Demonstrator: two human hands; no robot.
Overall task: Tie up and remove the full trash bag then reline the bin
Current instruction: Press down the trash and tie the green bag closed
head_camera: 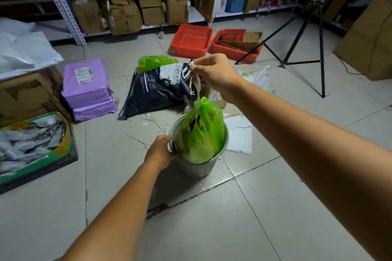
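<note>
I pinch the white drawstring in my right hand — the green bag hangs taut, its bottom inside the bin. My left hand grips the bin's rim on the floor.

Dim, lit from near the camera — dark, soft, wide-angle-bent edges.

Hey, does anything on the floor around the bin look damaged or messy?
Yes. The floor tile left of the metal bin is cracked, and a torn white foam sheet lies to its right.
</note>
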